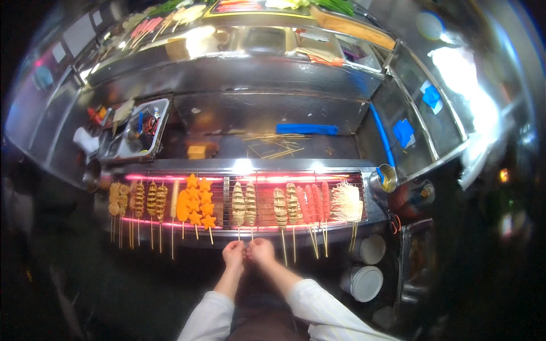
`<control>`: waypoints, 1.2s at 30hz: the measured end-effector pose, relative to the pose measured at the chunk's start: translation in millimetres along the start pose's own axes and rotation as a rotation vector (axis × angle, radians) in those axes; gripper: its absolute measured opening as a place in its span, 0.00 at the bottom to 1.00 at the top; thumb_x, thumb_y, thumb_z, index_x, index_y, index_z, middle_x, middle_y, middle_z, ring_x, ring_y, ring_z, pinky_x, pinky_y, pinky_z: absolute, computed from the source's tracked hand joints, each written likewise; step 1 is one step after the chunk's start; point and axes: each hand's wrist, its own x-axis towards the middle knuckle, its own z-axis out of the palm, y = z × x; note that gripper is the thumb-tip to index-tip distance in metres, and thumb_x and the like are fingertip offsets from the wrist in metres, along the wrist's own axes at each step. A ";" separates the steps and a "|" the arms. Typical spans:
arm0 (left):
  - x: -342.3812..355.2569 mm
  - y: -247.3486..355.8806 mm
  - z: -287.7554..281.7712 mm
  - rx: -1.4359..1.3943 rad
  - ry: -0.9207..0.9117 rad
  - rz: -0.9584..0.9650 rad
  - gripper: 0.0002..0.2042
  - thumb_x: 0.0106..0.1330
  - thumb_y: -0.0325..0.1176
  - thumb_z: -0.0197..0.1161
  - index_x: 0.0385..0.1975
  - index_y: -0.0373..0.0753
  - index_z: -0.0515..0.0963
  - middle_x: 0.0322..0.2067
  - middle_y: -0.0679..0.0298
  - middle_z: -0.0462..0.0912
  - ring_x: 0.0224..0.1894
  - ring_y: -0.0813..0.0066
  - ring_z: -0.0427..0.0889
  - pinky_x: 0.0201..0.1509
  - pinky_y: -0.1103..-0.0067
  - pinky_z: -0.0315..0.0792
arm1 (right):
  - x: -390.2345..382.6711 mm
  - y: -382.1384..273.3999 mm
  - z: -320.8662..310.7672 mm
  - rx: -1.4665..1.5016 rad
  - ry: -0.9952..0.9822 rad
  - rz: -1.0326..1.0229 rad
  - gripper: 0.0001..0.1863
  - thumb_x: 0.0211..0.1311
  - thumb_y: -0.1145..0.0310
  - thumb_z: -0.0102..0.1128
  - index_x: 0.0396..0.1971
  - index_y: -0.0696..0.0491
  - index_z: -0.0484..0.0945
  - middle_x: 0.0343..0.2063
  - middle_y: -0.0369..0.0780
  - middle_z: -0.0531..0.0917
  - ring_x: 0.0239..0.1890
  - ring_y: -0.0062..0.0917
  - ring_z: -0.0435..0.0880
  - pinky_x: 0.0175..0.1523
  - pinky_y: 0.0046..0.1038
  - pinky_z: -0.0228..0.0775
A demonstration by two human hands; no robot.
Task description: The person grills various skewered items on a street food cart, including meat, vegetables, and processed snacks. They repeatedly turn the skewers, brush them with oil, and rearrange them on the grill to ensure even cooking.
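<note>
A long grill [259,230] glows red and carries a row of skewers. My left hand [233,252] pinches the stick end of a spiral-cut potato skewer [238,203] at the grill's front edge. Beside it, my right hand [261,250] pinches the stick of the neighbouring spiral skewer [251,202]. The two hands nearly touch. Left of them lie orange star-shaped skewers [200,202] and more brown spiral skewers [149,200]. To the right lie further spiral skewers [286,204], red sausage skewers [313,203] and a bundle of thin white mushrooms [346,202].
A metal counter [273,108] behind the grill holds loose bamboo sticks [276,145], a blue cloth [307,129] and a tray of utensils [136,133]. A small pot of oil [387,177] sits at the grill's right end. White lidded tubs [367,281] stand below.
</note>
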 end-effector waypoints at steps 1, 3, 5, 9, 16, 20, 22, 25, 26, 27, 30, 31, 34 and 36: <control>1.6 -2.7 -4.5 0.022 0.002 0.014 0.03 0.63 0.28 0.59 0.31 0.36 0.76 0.21 0.66 0.76 0.17 0.82 0.72 0.17 0.85 0.66 | -4.1 7.5 1.3 0.035 0.031 -0.064 0.08 0.61 0.71 0.54 0.31 0.60 0.79 0.22 0.40 0.82 0.21 0.23 0.81 0.25 0.24 0.74; 4.7 -11.5 -17.6 0.061 0.004 0.044 0.03 0.64 0.28 0.59 0.30 0.36 0.76 0.20 0.67 0.76 0.17 0.81 0.72 0.17 0.85 0.66 | -13.2 6.0 3.8 0.102 0.094 -0.115 0.09 0.61 0.70 0.56 0.32 0.60 0.79 0.25 0.40 0.82 0.23 0.22 0.82 0.27 0.23 0.75; 8.4 -6.0 -15.9 0.046 -0.021 0.059 0.03 0.64 0.27 0.58 0.30 0.36 0.75 0.20 0.67 0.75 0.17 0.81 0.71 0.18 0.85 0.66 | -14.9 0.7 8.6 0.046 0.166 -0.156 0.09 0.60 0.69 0.57 0.32 0.61 0.79 0.24 0.40 0.82 0.23 0.22 0.82 0.27 0.23 0.75; 9.3 8.9 -19.2 0.128 -0.070 0.020 0.04 0.64 0.28 0.58 0.33 0.34 0.75 0.23 0.64 0.77 0.21 0.78 0.75 0.24 0.82 0.72 | -12.6 -27.2 12.5 -0.154 0.098 -0.060 0.11 0.57 0.66 0.59 0.29 0.59 0.80 0.26 0.44 0.84 0.25 0.24 0.84 0.31 0.26 0.75; -91.3 35.4 -2.9 0.576 -0.250 0.763 0.12 0.60 0.28 0.58 0.43 0.34 0.77 0.39 0.59 0.79 0.40 0.68 0.79 0.46 0.76 0.73 | -70.8 -77.5 -89.4 -0.454 0.370 -0.430 0.14 0.60 0.63 0.54 0.36 0.57 0.81 0.35 0.47 0.83 0.40 0.38 0.82 0.47 0.34 0.73; -80.5 -15.5 49.1 0.876 -0.397 0.415 0.20 0.64 0.37 0.56 0.53 0.35 0.69 0.46 0.55 0.79 0.48 0.67 0.78 0.51 0.72 0.72 | -72.7 -58.5 -144.8 -0.433 0.386 -0.143 0.15 0.60 0.65 0.52 0.39 0.59 0.80 0.39 0.48 0.82 0.41 0.38 0.83 0.48 0.33 0.73; -50.5 -35.0 81.7 0.553 -0.609 -0.159 0.14 0.67 0.36 0.53 0.47 0.35 0.73 0.36 0.58 0.81 0.36 0.72 0.80 0.38 0.76 0.75 | -34.0 2.2 -159.9 -0.225 0.198 -0.028 0.16 0.64 0.65 0.48 0.41 0.60 0.78 0.33 0.46 0.83 0.34 0.33 0.83 0.41 0.31 0.74; -42.7 -50.4 79.3 0.266 -0.470 -0.089 0.09 0.68 0.33 0.51 0.37 0.35 0.75 0.25 0.63 0.79 0.24 0.77 0.78 0.25 0.81 0.71 | -20.8 0.2 -150.3 0.435 -0.219 0.247 0.13 0.68 0.66 0.46 0.41 0.58 0.76 0.23 0.38 0.79 0.25 0.22 0.79 0.31 0.23 0.71; -47.2 -50.1 79.9 0.316 -0.406 -0.032 0.08 0.67 0.32 0.52 0.36 0.35 0.75 0.23 0.64 0.78 0.22 0.78 0.77 0.23 0.82 0.71 | -19.7 3.8 -149.7 0.381 -0.181 0.125 0.10 0.66 0.68 0.50 0.37 0.58 0.77 0.23 0.38 0.79 0.24 0.21 0.79 0.29 0.22 0.72; -51.8 -47.2 73.0 0.370 -0.332 0.025 0.07 0.67 0.31 0.53 0.34 0.35 0.75 0.22 0.64 0.77 0.20 0.78 0.76 0.21 0.82 0.70 | -22.0 0.6 -144.5 0.417 -0.129 0.120 0.09 0.66 0.68 0.51 0.36 0.58 0.76 0.23 0.37 0.79 0.24 0.21 0.79 0.28 0.22 0.72; -49.4 -44.3 71.9 0.386 -0.149 0.132 0.06 0.65 0.29 0.55 0.30 0.34 0.76 0.19 0.67 0.76 0.17 0.80 0.75 0.19 0.83 0.70 | -25.8 7.5 -128.3 0.499 -0.086 0.155 0.07 0.64 0.69 0.54 0.36 0.57 0.77 0.22 0.36 0.79 0.22 0.20 0.78 0.27 0.22 0.73; -45.9 -41.1 74.9 0.358 -0.096 0.097 0.06 0.64 0.29 0.56 0.30 0.33 0.77 0.19 0.66 0.76 0.18 0.80 0.76 0.20 0.84 0.71 | -25.2 8.1 -121.7 0.445 -0.110 0.202 0.07 0.65 0.69 0.53 0.36 0.57 0.77 0.22 0.37 0.79 0.21 0.21 0.79 0.26 0.23 0.73; -32.1 -45.0 75.6 0.304 -0.078 0.038 0.07 0.64 0.29 0.57 0.34 0.33 0.79 0.20 0.66 0.77 0.19 0.80 0.76 0.20 0.83 0.72 | -22.7 -9.3 -112.9 0.376 -0.202 0.266 0.09 0.65 0.67 0.52 0.35 0.58 0.77 0.21 0.37 0.79 0.21 0.22 0.80 0.25 0.23 0.73; -27.8 -49.1 74.1 0.330 -0.066 0.081 0.07 0.63 0.28 0.57 0.35 0.32 0.79 0.21 0.65 0.78 0.20 0.80 0.77 0.22 0.82 0.72 | -11.8 -7.2 -111.7 0.357 -0.217 0.227 0.10 0.66 0.66 0.51 0.34 0.58 0.77 0.21 0.38 0.79 0.21 0.22 0.80 0.25 0.23 0.73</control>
